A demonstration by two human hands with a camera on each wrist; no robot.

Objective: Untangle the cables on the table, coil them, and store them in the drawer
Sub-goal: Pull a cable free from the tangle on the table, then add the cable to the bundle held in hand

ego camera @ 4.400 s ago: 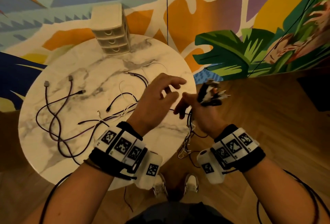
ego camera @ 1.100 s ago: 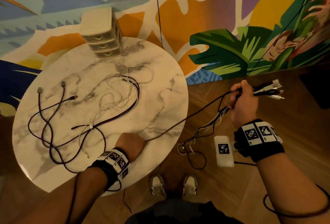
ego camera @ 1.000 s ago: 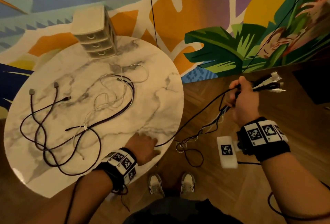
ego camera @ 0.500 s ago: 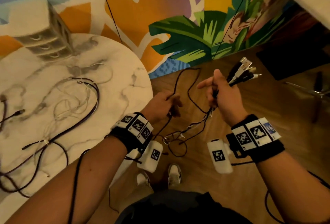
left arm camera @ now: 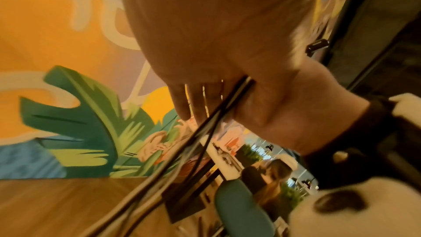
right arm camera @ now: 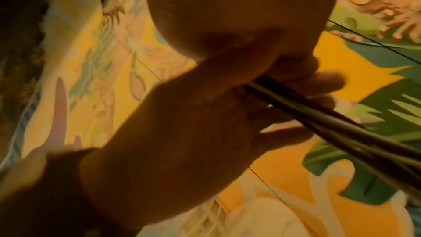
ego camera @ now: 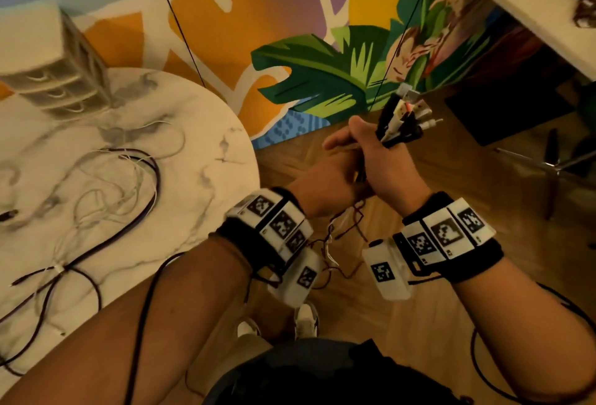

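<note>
My right hand (ego camera: 383, 162) grips a bundle of black and white cables just off the table's right edge, and their connector ends (ego camera: 403, 117) stick up out of the fist. My left hand (ego camera: 325, 182) presses against it from the left. In the right wrist view the left hand's fingers (right arm camera: 303, 132) curl round the same cable bundle (right arm camera: 323, 116). The bundle's slack (ego camera: 345, 230) dangles in loops below both wrists. A purple cable (ego camera: 142, 211) and thin white cables (ego camera: 96, 191) lie tangled on the round marble table (ego camera: 206, 133). The small beige drawer unit (ego camera: 54, 75), its drawers closed, stands at the table's far side.
A painted mural wall runs behind the table. The corner of a second white table (ego camera: 532, 1) shows at the upper right, with a dark mat (ego camera: 516, 114) and a metal chair leg (ego camera: 548, 162) on the wooden floor. My shoes (ego camera: 303, 320) are below the hands.
My left hand, which held a loop of black cable apart from the right hand, has come up against it and taken the bundle. The view has swung further right.
</note>
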